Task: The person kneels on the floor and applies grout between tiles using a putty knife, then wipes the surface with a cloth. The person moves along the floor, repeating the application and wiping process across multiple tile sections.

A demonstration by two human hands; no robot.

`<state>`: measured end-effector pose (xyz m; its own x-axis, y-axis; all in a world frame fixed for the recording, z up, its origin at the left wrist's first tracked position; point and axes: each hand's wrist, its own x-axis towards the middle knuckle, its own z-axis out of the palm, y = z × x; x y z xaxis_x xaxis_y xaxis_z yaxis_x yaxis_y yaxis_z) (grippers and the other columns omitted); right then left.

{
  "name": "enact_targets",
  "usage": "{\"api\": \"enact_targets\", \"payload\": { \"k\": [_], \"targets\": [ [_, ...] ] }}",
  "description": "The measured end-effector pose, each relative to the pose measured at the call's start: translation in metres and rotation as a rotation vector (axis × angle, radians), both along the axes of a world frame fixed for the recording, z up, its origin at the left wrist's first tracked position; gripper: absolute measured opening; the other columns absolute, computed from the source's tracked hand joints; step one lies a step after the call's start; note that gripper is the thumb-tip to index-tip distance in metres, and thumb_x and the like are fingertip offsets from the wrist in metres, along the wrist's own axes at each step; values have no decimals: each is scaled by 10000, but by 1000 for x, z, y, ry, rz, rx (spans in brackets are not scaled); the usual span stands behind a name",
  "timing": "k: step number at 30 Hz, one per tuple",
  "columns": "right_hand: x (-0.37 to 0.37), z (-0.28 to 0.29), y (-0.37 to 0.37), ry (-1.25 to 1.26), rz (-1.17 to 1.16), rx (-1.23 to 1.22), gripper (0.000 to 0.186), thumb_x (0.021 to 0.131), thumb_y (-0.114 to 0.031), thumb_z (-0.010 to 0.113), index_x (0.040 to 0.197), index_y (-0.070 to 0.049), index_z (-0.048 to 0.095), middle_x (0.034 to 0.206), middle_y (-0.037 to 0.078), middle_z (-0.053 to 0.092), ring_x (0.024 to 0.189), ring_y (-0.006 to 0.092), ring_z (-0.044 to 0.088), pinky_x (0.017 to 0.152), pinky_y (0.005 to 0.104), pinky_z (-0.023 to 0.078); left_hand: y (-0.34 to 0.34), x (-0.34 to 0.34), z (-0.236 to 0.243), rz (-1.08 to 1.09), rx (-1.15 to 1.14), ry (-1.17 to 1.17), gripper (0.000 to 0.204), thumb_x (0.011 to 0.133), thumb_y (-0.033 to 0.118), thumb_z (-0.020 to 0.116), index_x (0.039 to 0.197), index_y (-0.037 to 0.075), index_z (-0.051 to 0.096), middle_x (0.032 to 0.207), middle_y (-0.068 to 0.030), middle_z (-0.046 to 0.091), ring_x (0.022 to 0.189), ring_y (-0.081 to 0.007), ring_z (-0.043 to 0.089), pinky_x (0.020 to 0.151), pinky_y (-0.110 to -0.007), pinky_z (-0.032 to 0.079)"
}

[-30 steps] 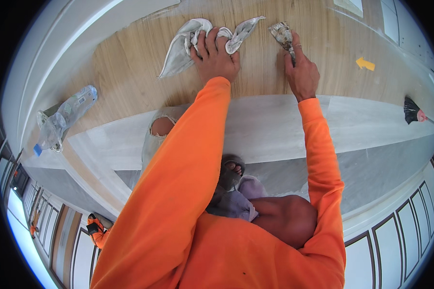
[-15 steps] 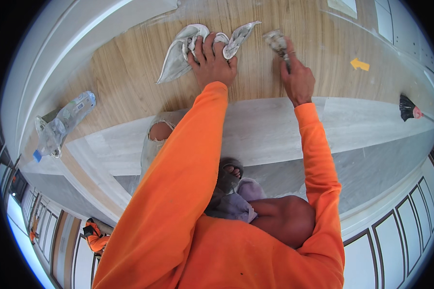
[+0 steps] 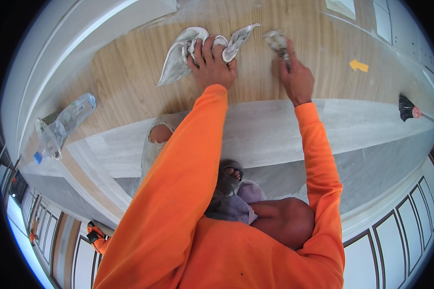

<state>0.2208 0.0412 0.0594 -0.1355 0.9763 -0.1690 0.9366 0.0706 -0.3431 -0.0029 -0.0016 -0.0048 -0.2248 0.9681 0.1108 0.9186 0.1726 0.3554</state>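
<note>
A crumpled pale grey cloth (image 3: 177, 59) lies on the wood-grain floor strip (image 3: 130, 67), one corner trailing to the right. My left hand (image 3: 214, 62) presses down on it, the fingers somewhat apart and curled into the bunched folds. To the right, my right hand (image 3: 297, 79) is closed around the dark handle of a putty knife (image 3: 276, 42). Its broad blade is smeared with whitish residue and points up and left over the wood-grain surface. The blade and hand are slightly blurred, so I cannot tell whether the blade touches the floor.
At the left lies a clear plastic bottle (image 3: 77, 110) with a blue-capped one (image 3: 52, 137) beside it. A yellow arrow sticker (image 3: 359, 65) marks the floor at the right, near a black-bristled broom (image 3: 406, 109). Part of another person in orange (image 3: 100, 243) shows at lower left.
The putty knife has shifted very slightly, with blur around my right hand. My left hand stays on the cloth. The other person at lower left is now more hidden behind my sleeve.
</note>
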Motion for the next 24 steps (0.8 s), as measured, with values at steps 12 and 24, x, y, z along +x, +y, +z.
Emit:
{"api": "enact_targets", "payload": {
  "k": [12,24],
  "targets": [
    [7,-8,38,-108,-206,-6,635,1039,-424,525,1638,-331,334,819,160,747,728,418,716,654,539,552,1,-1,-1,2,31,12,419,846,345,672,1216,179,567,1535,-16,475,1497,-363,338,1157,-686,212],
    [-21,0,57,-117,-126,-28,674,1018,-419,543,1643,-327,306,819,195,740,737,427,719,682,567,563,2,1,2,16,-30,4,433,827,349,684,1209,179,572,1552,-13,458,1512,-359,315,1173,-684,199]
  ]
}}
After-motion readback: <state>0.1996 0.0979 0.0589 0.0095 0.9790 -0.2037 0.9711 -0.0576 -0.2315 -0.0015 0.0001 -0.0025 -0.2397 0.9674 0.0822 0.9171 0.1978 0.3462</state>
